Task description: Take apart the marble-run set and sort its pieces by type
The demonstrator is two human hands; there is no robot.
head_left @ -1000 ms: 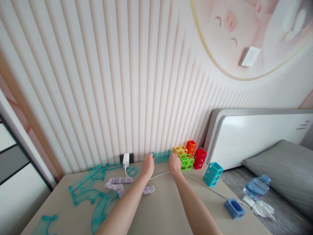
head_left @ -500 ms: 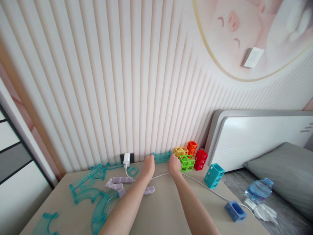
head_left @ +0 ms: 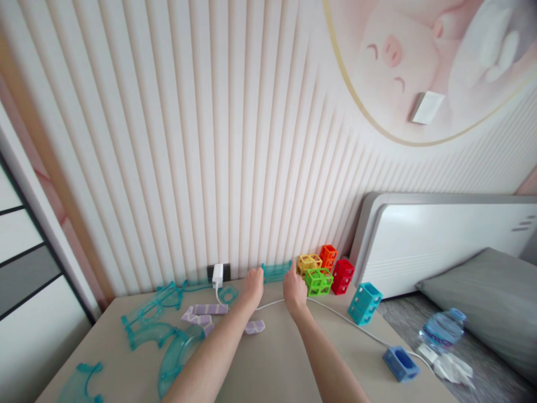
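A translucent teal straight track piece (head_left: 277, 272) is at the back of the table, close to the ribbed wall. My left hand (head_left: 253, 284) is closed at its left end. At the right end is my right hand (head_left: 295, 286), its index finger stretched up along the edge and the other fingers curled; their grip is partly hidden. Just right of that hand sit a yellow block (head_left: 309, 263) and a green openwork block (head_left: 319, 281), with an orange block (head_left: 328, 256) and a red block (head_left: 343, 276) beyond them.
Teal curved track pieces (head_left: 178, 355) lie at the left, near a purple striped strip (head_left: 208, 309). A white charger (head_left: 217, 275) is plugged in at the wall, its cable (head_left: 361, 327) crossing the table. Teal (head_left: 364, 303) and blue (head_left: 400, 363) blocks stand right; beyond is a bottle (head_left: 442, 329).
My right hand has shifted slightly left, and its index finger now points up at the track's right end. The left hand stays at the left end. The view has tilted slightly.
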